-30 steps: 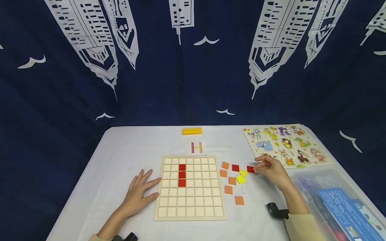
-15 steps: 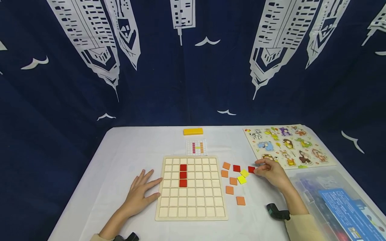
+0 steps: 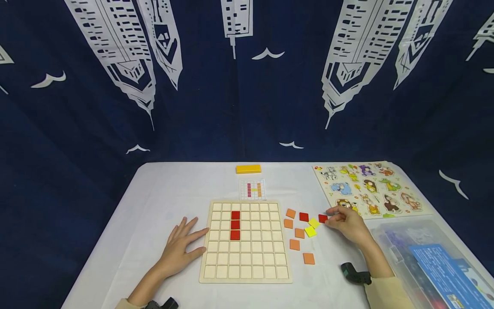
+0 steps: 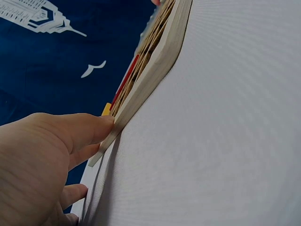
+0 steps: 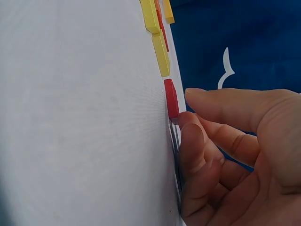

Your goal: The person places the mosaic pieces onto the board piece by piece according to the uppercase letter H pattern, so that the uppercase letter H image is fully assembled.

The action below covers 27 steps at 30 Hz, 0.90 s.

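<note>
My left hand (image 3: pixel 181 249) lies spread at the left side of a wooden grid board (image 3: pixel 245 276), its fingertips on the edge. The left wrist view shows the hand (image 4: pixel 51 155) against that rim. Three red tiles (image 3: pixel 235 224) fill part of one column on the board. My right hand (image 3: pixel 347 223) is at a loose red tile (image 3: pixel 322 218), which lies on the table. In the right wrist view a fingertip of this hand (image 5: pixel 235 150) meets the near end of the red tile (image 5: pixel 171 99), while another finger stays a little apart above it. The remaining fingers are loosely bent.
Left of the right hand lie another red tile (image 3: pixel 303 217), two yellow tiles (image 3: pixel 310 231) and several orange tiles (image 3: pixel 295 244). Behind the board are a pattern card (image 3: pixel 252 189) and a yellow block (image 3: pixel 248 169). An animal puzzle (image 3: pixel 370 189) and a clear plastic box (image 3: pixel 401 253) occupy the right side.
The head view has shifted slightly, so everything appears a little further right. Both hands and the tiles keep their places relative to each other.
</note>
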{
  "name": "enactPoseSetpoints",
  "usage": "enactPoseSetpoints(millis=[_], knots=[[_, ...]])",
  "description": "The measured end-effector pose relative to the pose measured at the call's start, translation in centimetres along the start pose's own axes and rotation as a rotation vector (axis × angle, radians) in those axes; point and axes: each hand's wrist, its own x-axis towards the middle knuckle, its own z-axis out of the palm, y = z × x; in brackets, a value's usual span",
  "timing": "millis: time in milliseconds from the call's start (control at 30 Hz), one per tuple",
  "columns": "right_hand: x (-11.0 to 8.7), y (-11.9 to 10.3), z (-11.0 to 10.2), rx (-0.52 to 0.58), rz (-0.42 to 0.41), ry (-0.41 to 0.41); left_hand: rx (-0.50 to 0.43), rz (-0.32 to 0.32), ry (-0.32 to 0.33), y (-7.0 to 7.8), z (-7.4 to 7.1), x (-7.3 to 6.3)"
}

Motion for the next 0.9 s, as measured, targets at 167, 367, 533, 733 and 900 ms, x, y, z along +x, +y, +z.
enactPoseSetpoints(millis=[167, 367, 533, 733, 900], knots=[[-0.06, -0.06, 0.07, -0.020, -0.003, 0.004, -0.001, -0.007, -0.004, -0.02, 0.04, 0.03], [-0.28, -0.17, 0.17, -0.052, 0.014, 0.004, -0.009, -0.020, -0.016, 0.17, 0.05, 0.09], [-0.27, -0.30, 0.24, -0.060, 0.012, 0.006, -0.009, -0.003, 0.003, 0.22, 0.06, 0.08], [-0.19, -0.26, 0.42, -0.072, 0.008, 0.012, 0.004, 0.008, 0.014, 0.09, 0.05, 0.00], [-0.06, -0.18, 0.53, -0.089, 0.000, 0.019, 0.006, 0.007, 0.013, 0.07, 0.01, -0.02]])
